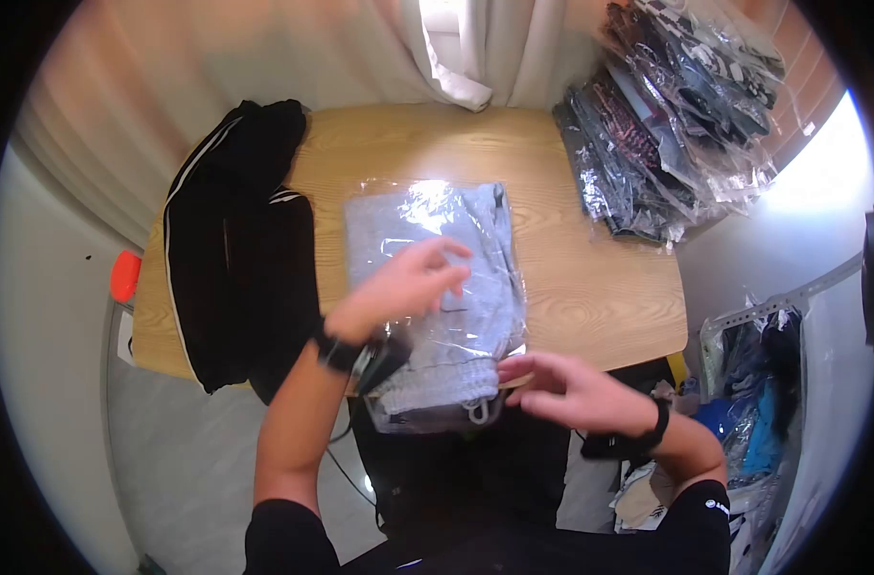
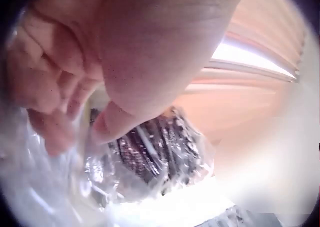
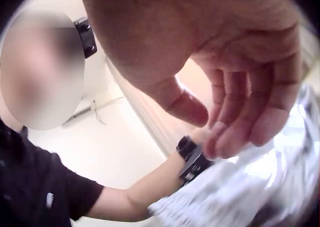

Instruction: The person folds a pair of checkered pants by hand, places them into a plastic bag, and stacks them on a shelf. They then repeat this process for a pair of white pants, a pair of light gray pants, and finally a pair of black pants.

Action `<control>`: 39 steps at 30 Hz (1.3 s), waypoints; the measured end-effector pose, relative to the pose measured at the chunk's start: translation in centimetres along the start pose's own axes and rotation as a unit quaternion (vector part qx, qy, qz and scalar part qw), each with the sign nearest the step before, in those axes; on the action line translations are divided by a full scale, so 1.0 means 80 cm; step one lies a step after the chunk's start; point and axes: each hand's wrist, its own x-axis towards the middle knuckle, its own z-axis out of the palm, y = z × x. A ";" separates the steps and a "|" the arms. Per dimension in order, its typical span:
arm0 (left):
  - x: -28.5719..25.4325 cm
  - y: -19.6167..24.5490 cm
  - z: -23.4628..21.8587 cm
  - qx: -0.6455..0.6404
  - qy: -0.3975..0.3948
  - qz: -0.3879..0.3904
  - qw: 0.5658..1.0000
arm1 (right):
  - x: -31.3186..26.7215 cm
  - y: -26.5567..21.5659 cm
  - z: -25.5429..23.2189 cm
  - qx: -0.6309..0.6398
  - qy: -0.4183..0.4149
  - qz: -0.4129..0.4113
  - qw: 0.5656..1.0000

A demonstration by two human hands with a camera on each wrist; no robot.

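Folded grey sweatpants with a drawstring waistband (image 1: pixel 437 383) lie in a clear plastic bag (image 1: pixel 389 216), and the waistband end reaches past the table's near edge. Over the middle of the bag is my left hand (image 1: pixel 408 287), its fingers loosely bent and nothing gripped. My right hand (image 1: pixel 576 391) is beside the waistband at the bag's lower right, fingertips right at its edge. In the right wrist view, its thumb (image 3: pixel 187 106) stays apart from the loosely bent fingers, with the grey garment (image 3: pixel 220 192) below them.
Black clothing with white stripes (image 1: pixel 235 240) covers the left part of the wooden table (image 1: pixel 600 297). A pile of bagged garments (image 1: pixel 667 125) stands at the back right. More bagged clothes (image 1: pixel 753 412) sit on a rack at the right. A curtain (image 1: pixel 312 57) hangs behind.
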 end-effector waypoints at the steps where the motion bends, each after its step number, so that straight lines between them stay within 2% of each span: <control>1: 0.029 -0.004 -0.007 0.014 0.003 -0.050 0.999 | 0.015 -0.010 -0.017 -0.061 0.008 -0.011 0.998; 2: 0.053 -0.013 -0.014 -0.004 -0.032 -0.044 0.999 | 0.030 -0.029 -0.025 -0.137 0.065 -0.057 0.987; 4: 0.095 -0.035 -0.024 -0.038 -0.101 -0.036 0.993 | 0.065 -0.074 -0.048 -0.322 0.107 -0.138 0.931; 5: 0.110 -0.056 -0.026 -0.156 -0.145 -0.036 0.976 | 0.092 -0.088 -0.061 -0.339 0.135 -0.174 0.914; 7: 0.130 -0.091 -0.032 -0.382 -0.223 -0.021 0.897 | 0.158 -0.107 -0.099 -0.346 0.185 -0.242 0.887; 10: 0.126 -0.083 -0.031 -0.352 -0.246 -0.040 0.902 | 0.287 -0.119 -0.178 -0.286 0.214 -0.339 0.870; 11: 0.128 -0.081 -0.034 -0.359 -0.245 -0.043 0.900 | 0.318 -0.133 -0.195 -0.291 0.224 -0.331 0.869; 13: 0.129 -0.077 -0.035 -0.361 -0.249 -0.038 0.898 | 0.371 -0.161 -0.235 -0.441 0.258 -0.321 0.797; 14: 0.128 -0.083 -0.038 -0.368 -0.253 -0.040 0.894 | 0.423 -0.162 -0.286 -0.420 0.243 -0.323 0.813; 15: 0.129 -0.083 -0.037 -0.373 -0.255 -0.040 0.891 | 0.438 -0.160 -0.304 -0.486 0.300 -0.276 0.773; 17: 0.130 -0.087 -0.038 -0.382 -0.257 -0.039 0.887 | 0.473 -0.144 -0.343 -0.509 0.330 -0.177 0.775; 20: 0.131 -0.087 -0.038 -0.386 -0.260 -0.045 0.884 | 0.502 -0.115 -0.366 -0.540 0.329 -0.148 0.761; 23: 0.137 -0.095 -0.036 -0.394 -0.266 -0.048 0.879 | 0.508 -0.105 -0.353 -0.506 0.370 -0.061 0.777; 24: 0.139 -0.099 -0.035 -0.401 -0.271 -0.045 0.874 | 0.512 -0.090 -0.358 -0.518 0.407 -0.099 0.745; 27: 0.141 -0.104 -0.032 -0.415 -0.279 -0.042 0.865 | 0.517 -0.047 -0.378 -0.412 0.550 -0.093 0.721; 28: 0.139 -0.103 -0.034 -0.418 -0.277 -0.039 0.864 | 0.512 -0.029 -0.380 -0.370 0.589 -0.125 0.707; 30: 0.138 -0.102 -0.038 -0.406 -0.282 -0.037 0.869 | 0.504 -0.009 -0.388 -0.108 0.613 -0.098 0.776; 31: 0.139 -0.103 -0.038 -0.406 -0.283 -0.039 0.868 | 0.500 -0.003 -0.392 0.026 0.609 -0.081 0.788; 34: 0.138 -0.101 -0.038 -0.410 -0.283 -0.044 0.866 | 0.498 0.006 -0.415 0.211 0.595 -0.083 0.771; 37: 0.136 -0.096 -0.040 -0.399 -0.278 -0.045 0.873 | 0.495 0.003 -0.440 0.072 0.653 -0.036 0.753; 38: 0.134 -0.095 -0.041 -0.400 -0.277 -0.046 0.872 | 0.491 0.004 -0.445 -0.034 0.663 -0.076 0.744; 39: 0.133 -0.096 -0.040 -0.401 -0.277 -0.046 0.872 | 0.478 -0.010 -0.439 -0.038 0.653 -0.132 0.744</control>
